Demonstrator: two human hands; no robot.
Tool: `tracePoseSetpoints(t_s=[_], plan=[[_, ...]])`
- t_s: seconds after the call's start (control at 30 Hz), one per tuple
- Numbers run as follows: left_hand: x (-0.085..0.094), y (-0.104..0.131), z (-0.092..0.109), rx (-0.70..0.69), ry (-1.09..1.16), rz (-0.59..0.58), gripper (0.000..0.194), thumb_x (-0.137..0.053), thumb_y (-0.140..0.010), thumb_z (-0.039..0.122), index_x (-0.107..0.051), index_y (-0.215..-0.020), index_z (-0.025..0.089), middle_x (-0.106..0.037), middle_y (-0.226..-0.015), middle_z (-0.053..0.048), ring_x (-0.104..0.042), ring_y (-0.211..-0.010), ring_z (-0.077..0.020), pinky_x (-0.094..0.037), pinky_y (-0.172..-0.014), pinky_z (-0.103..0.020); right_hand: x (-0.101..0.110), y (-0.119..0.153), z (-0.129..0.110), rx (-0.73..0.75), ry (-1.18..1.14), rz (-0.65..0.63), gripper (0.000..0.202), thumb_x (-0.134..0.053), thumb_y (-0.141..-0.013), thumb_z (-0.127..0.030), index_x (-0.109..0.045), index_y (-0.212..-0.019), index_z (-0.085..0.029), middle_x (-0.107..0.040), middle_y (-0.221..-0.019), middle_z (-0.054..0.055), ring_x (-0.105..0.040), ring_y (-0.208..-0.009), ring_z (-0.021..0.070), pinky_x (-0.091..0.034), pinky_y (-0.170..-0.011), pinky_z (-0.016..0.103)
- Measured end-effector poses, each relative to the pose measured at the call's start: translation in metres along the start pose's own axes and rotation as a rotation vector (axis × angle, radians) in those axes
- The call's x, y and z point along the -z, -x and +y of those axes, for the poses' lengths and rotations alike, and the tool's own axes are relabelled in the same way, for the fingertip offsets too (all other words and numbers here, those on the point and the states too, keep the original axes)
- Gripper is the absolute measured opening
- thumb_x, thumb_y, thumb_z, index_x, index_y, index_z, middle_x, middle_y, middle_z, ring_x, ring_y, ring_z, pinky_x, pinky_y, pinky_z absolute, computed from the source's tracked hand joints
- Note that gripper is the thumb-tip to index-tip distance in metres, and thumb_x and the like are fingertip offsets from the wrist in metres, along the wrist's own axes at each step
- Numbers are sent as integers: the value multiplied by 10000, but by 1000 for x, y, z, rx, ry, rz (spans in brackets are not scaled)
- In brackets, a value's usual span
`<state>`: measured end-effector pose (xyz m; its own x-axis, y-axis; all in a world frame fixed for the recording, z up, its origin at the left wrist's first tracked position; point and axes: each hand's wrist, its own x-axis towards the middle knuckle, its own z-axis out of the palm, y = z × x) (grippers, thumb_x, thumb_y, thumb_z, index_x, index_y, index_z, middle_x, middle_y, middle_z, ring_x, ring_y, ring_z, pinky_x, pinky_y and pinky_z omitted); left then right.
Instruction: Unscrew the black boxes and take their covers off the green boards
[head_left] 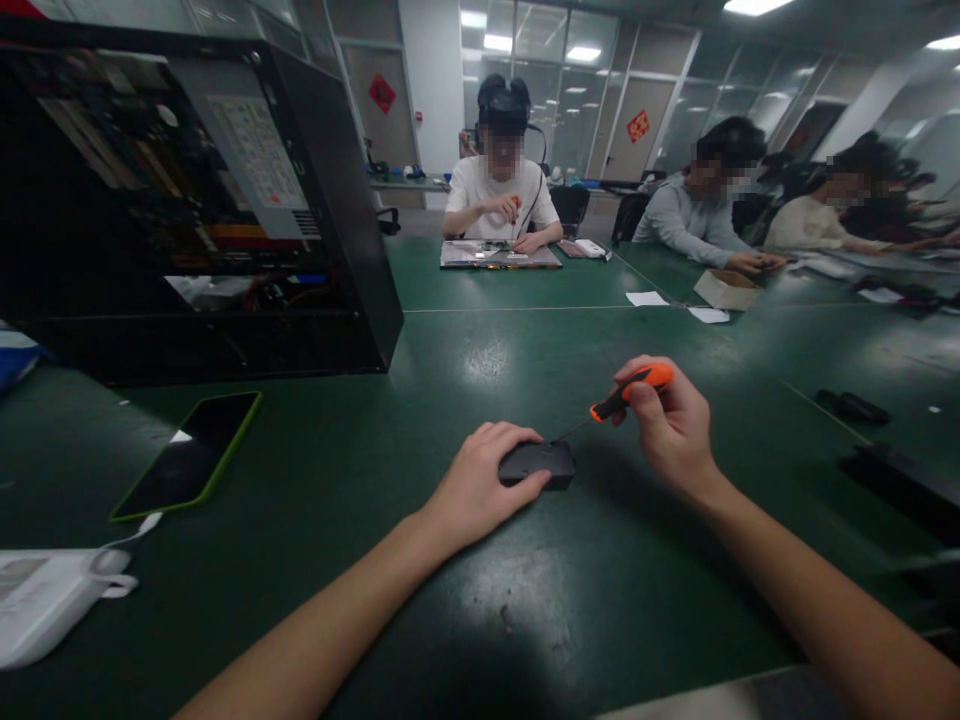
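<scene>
A small black box-shaped piece (541, 462) lies on the green table in front of me. My left hand (484, 475) grips it from the left, fingers along the far side and thumb along the near side. In my right hand (671, 420) is an orange and black screwdriver (631, 391), held by its handle and tilted. Its thin shaft points down to the left, and the tip meets the far top edge of the black piece, near my left fingertips. Whether the tip sits in a screw or a seam, I cannot tell.
An opened black computer case (330, 200) stands at the left. A phone with a green edge (187, 455) and a white power bank (52, 605) lie before it. Dark parts (900, 490) lie at the right. Across the table a person (499, 190) works on a flat panel (501, 257).
</scene>
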<state>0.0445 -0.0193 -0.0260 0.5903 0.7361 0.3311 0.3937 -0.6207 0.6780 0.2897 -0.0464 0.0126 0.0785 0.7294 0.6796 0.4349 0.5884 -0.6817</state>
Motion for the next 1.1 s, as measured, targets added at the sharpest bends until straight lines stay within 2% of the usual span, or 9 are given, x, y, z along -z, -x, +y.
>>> tracePoseSetpoints(t_s=[0.1,0.23,0.4,0.5,0.6,0.77,0.93,1.1], plan=[[-2,2,-2,-18,-5,3,307,-762,-896,291,-679,-1186,234,-713,-1160,-35,-620,-1092,-253,-476,-978,-405,5,-13,-11,13,198,-117,216,-585,-1010,-429,-617,-1088,-229,-597,-795,-17,-587,-613,121,-466,-566,263],[-2,6,-4,-23,-39,7,331,-759,-905,316,-661,-1212,242,-709,-1194,-38,-621,-1109,-262,-475,-982,-421,8,-39,-39,154,490,-342,242,-579,-1000,-329,-566,-1207,-204,-666,-910,30,-629,-735,156,-471,-670,284],[3,12,-9,-29,-69,15,383,-764,-890,294,-631,-1245,236,-692,-1228,-56,-625,-1143,-270,-476,-1003,-438,3,-68,-81,273,585,-708,72,-567,-960,-217,-607,-1011,-187,-682,-981,59,-624,-847,174,-434,-740,287],[7,13,-10,-39,-86,22,390,-763,-883,278,-625,-1246,234,-692,-1231,-54,-625,-1149,-269,-471,-1013,-442,-5,-78,-96,249,569,-864,105,-591,-970,-266,-661,-943,-192,-699,-915,37,-626,-823,171,-412,-726,286],[9,14,-9,-53,-110,5,375,-754,-884,273,-630,-1236,235,-696,-1241,-56,-620,-1168,-274,-465,-1017,-444,-12,-80,-98,214,601,-852,162,-556,-994,-246,-696,-1039,-178,-723,-942,49,-648,-847,179,-416,-746,295],[16,13,-8,-39,-161,13,406,-758,-877,320,-628,-1253,236,-698,-1260,-59,-621,-1178,-284,-465,-989,-444,-8,-74,-94,254,577,-856,354,-616,-886,-123,-638,-1233,-191,-692,-1168,68,-640,-1008,198,-437,-816,293],[24,11,-7,-55,-192,-17,338,-749,-869,323,-657,-1185,249,-716,-1197,-39,-630,-1129,-274,-454,-970,-440,1,-74,-99,261,559,-848,137,-626,-904,-158,-680,-1025,-194,-711,-941,27,-636,-825,165,-421,-710,274],[27,11,-8,-71,-194,-32,367,-758,-842,295,-653,-1191,252,-710,-1208,-23,-628,-1130,-265,-446,-981,-441,0,-76,-107,287,410,-827,79,-631,-908,-156,-682,-956,-192,-717,-903,8,-639,-797,144,-430,-717,254]])
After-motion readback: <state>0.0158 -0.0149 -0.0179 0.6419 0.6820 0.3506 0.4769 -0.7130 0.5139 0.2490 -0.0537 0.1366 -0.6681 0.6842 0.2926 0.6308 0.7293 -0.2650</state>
